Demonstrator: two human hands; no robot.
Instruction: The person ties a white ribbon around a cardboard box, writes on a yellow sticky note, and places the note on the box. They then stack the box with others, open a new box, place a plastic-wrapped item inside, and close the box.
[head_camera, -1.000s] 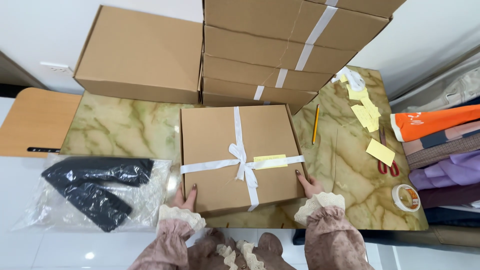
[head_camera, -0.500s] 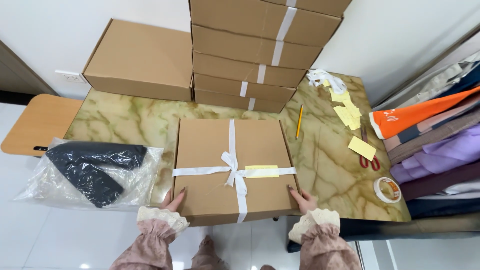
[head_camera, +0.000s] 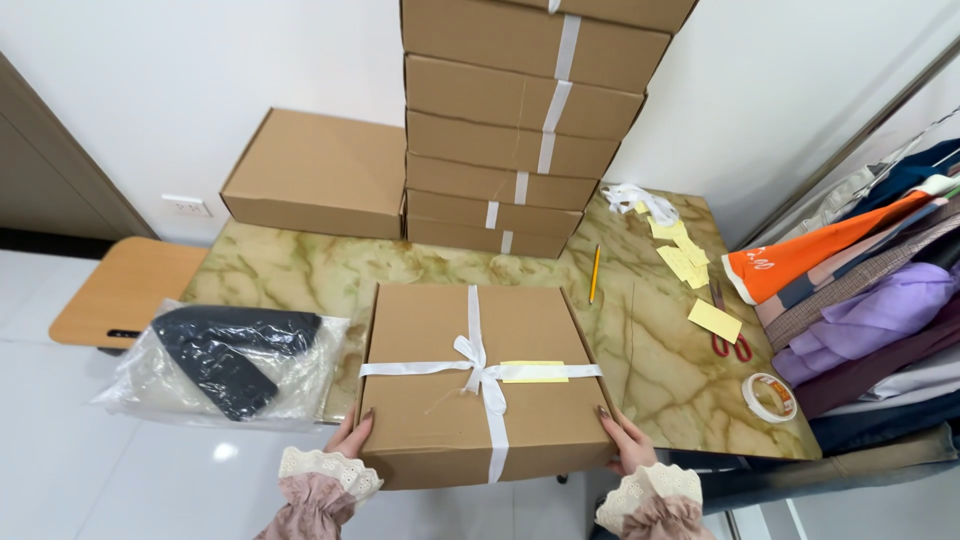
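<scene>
Both hands are on one ribboned cardboard box (head_camera: 470, 385) at the near edge of the marble table (head_camera: 300, 275): left hand (head_camera: 350, 437) flat against its left corner, right hand (head_camera: 627, 443) against the right, each gripping a side. Behind it there's a stack of six taped boxes (head_camera: 520, 130) plus one plain box (head_camera: 320, 172). Also one bagged dark garment (head_camera: 230, 355), one pencil (head_camera: 595, 273), one pair of red scissors (head_camera: 725, 325) and one tape roll (head_camera: 770, 396).

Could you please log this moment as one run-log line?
left hand: grips near-left edge of brown cardboard box tied with white ribbon | right hand: grips near-right corner | box: on green marble table, near edge
</scene>
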